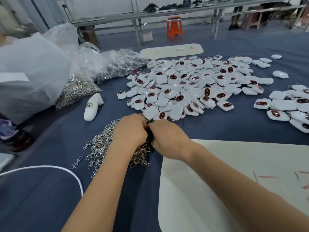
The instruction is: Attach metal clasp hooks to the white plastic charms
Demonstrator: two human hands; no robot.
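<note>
Blue tablecloth [50, 190] bears unlabelled charms [184, 84] and hooks [100, 144].

The fingers of the left hand [129, 131] and right hand [164, 139] curled out of sight where they met, hiding whatever they held. The right edge cut off a cluster of white plastic charms [291, 108]. Far shelves were blurred.

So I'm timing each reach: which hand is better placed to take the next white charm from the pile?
The right hand, probably. The charm pile spreads ahead and to its side, nearest charms just beyond its knuckles. The left hand sits over the clasp hooks.
</note>
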